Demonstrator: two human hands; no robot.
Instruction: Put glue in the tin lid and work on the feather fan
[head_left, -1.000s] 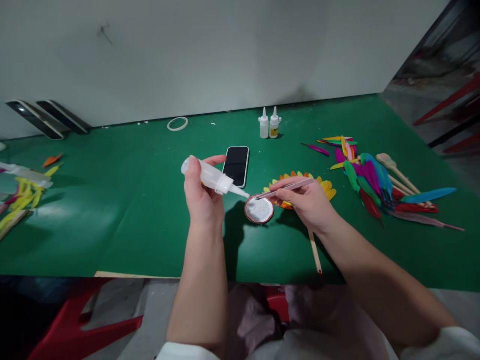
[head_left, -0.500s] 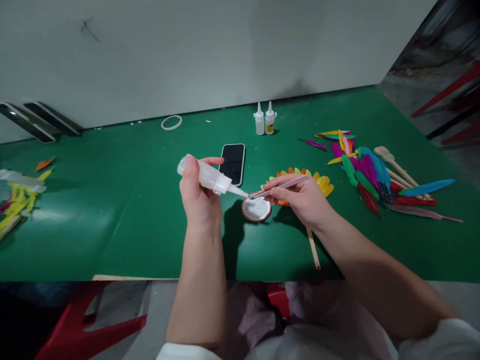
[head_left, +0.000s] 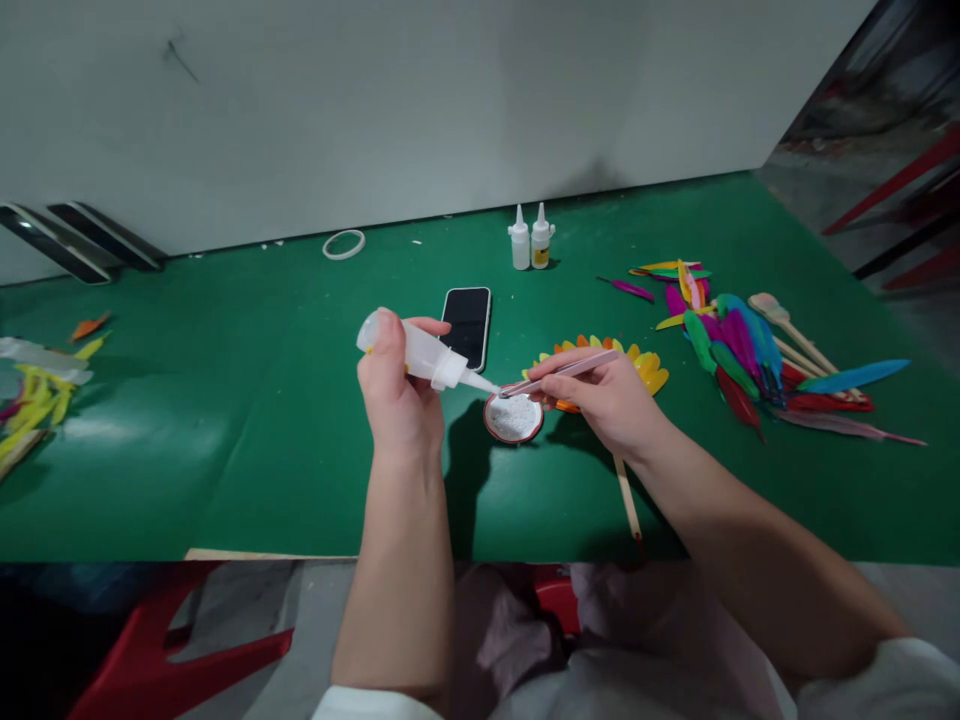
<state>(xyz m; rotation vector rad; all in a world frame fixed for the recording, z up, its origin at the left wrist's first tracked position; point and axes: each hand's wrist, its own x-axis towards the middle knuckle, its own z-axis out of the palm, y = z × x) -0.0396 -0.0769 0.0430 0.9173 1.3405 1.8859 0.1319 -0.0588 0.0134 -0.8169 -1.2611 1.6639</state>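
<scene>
Green table (head_left: 225,420) in front of you, loose feather pile (head_left: 739,345) far right on it, phone (head_left: 466,325) face up mid-table. Your left hand (head_left: 397,400) has fingers wrapped round a squeeze bottle (head_left: 424,356), tilted, nozzle aimed down-right at the round lid (head_left: 513,417). Your right hand (head_left: 607,400) pinches pink tweezers (head_left: 559,373) between thumb and fingers, tips meeting the nozzle just above the lid of white stuff. Feather fan (head_left: 637,362) lies under your right hand. Two small bottles (head_left: 529,240) stand by the wall.
</scene>
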